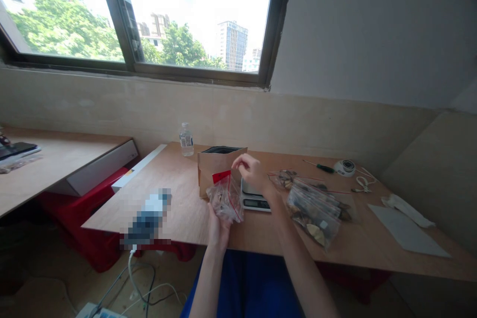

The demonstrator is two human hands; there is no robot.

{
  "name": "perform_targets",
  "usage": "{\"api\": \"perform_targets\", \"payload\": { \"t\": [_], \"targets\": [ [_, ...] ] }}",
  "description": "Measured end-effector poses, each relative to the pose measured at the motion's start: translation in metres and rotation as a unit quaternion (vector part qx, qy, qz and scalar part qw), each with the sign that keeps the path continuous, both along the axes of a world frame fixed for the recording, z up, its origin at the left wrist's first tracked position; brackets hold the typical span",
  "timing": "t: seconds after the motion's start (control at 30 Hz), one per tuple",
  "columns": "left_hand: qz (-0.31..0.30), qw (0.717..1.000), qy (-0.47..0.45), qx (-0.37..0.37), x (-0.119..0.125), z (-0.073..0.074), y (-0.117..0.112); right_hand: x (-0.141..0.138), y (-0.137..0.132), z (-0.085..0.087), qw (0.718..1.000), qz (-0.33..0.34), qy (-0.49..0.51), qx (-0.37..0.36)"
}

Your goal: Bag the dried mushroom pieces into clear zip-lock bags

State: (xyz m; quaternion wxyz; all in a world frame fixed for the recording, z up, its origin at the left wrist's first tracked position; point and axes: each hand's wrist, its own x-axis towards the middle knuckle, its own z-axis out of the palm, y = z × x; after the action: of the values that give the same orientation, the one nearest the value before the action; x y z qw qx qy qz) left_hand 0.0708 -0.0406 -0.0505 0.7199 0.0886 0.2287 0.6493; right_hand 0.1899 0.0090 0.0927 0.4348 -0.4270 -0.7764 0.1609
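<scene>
The fingers [215,217] of the left hand [218,231] wrap around the base of a clear zip bag [228,203] with a red-edged seal, gripping it firmly enough to hold it up off the surface. Its dried brown pieces sit low in the bag, just above that hand. The right hand [250,171] hovers by the bag's top corner, its fingers curled and partly closed; whether they pinch the seal or only sit just beside it cannot be told from this view. The bag seems held upright so its contents stay low and its seal stays within the right hand's reach. Just behind it, a kraft paper pouch [219,169] with a black lining stands open. A digital kitchen scale [255,198] sits beneath the right wrist, its display turned towards the person, apparently for easy reading. Farther right lie a heap of filled zip bags [315,213], a green-handled screwdriver [323,168], white-handled scissors [361,185] and a grey sheet [406,231] on the wooden surface [179,194].
</scene>
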Motion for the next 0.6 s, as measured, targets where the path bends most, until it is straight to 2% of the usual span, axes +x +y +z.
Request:
{"api": "perform_targets", "payload": {
  "t": [0.13, 0.23, 0.4, 0.6],
  "targets": [
    [-0.003, 1.000, 0.007, 0.029, 0.000, 0.003, 0.000, 0.009, -0.017, -0.039, 0.982, 0.054, -0.070, -0.164],
    [0.000, 0.999, 0.035, 0.038, 0.000, 0.009, -0.003, 0.002, -0.022, -0.061, 0.977, 0.114, -0.048, -0.177],
    [0.010, 0.996, 0.086, 0.012, -0.004, 0.015, -0.007, -0.006, -0.026, -0.070, 0.950, 0.245, -0.039, -0.188],
    [-0.005, 0.995, 0.100, 0.028, -0.006, 0.018, -0.009, -0.001, -0.032, -0.078, 0.941, 0.245, -0.042, -0.228]
  ]
}}
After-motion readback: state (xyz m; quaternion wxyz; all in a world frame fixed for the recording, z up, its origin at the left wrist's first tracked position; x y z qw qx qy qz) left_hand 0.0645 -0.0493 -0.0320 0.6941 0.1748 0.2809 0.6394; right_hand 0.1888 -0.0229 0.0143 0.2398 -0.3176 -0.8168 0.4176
